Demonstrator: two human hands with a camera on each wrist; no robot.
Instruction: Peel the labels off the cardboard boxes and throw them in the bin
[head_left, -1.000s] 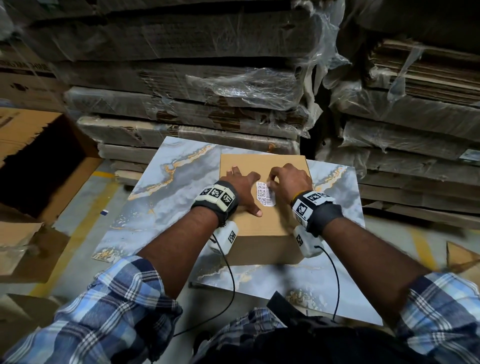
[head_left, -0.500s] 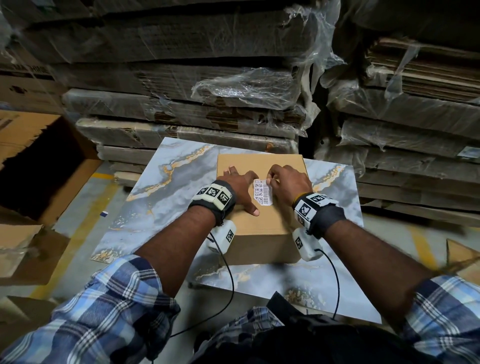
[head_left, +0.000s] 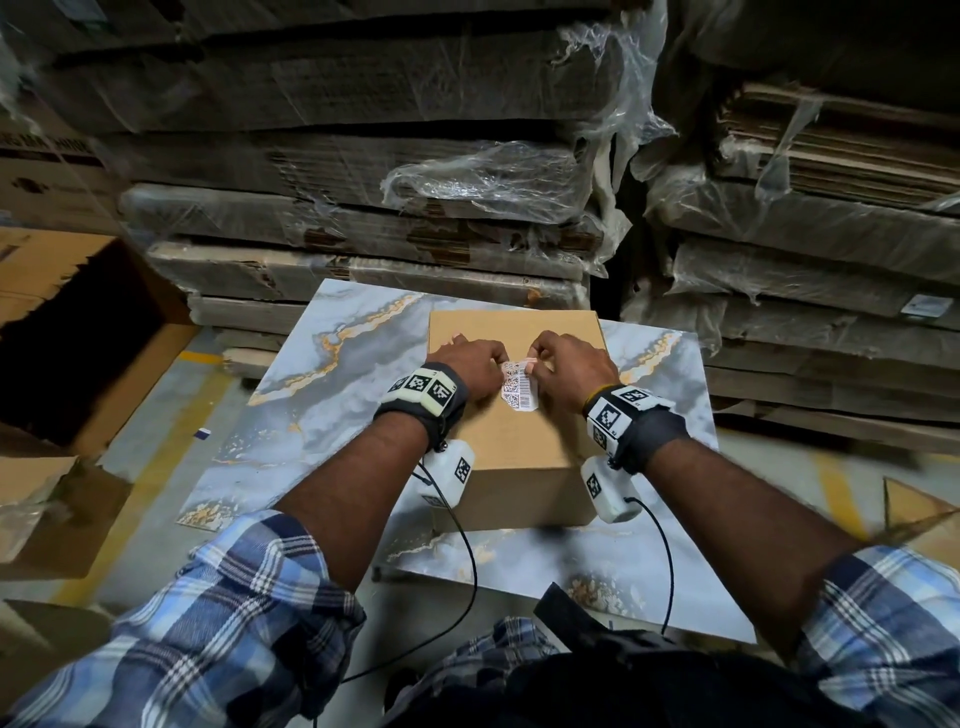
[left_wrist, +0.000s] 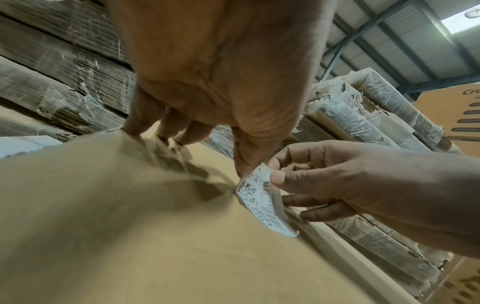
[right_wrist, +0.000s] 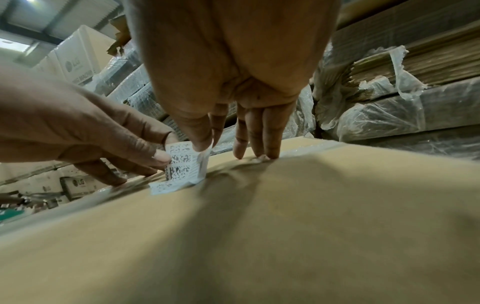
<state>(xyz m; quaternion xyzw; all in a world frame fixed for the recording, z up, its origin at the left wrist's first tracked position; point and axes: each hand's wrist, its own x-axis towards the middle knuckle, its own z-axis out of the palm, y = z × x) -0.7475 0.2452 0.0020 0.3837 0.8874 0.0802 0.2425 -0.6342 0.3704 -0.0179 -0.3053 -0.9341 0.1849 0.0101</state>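
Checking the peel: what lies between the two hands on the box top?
The white label, its far end lifted; left hand and right hand both pinch it, clearest in the wrist views.

Head cam looked steeply down from above at the cardboard box (head_left: 511, 436) on the marble-pattern tile (head_left: 322, 395). Wrist cams sat low, close over the box top, facing forward. All three shared the half-lifted label (head_left: 519, 387) (left_wrist: 262, 202) (right_wrist: 185, 164).

Box (head_left: 519, 436): plain brown cardboard, matt, smooth top. Label (head_left: 518, 386): thin white paper, printed black codes. Slab (head_left: 322, 384) beneath: glossy marble-look grey, gold veins. Far stacks (head_left: 363, 208): rough corrugated cardboard under crinkled clear plastic film. Sleeves (head_left: 234, 623): woven checked cloth.
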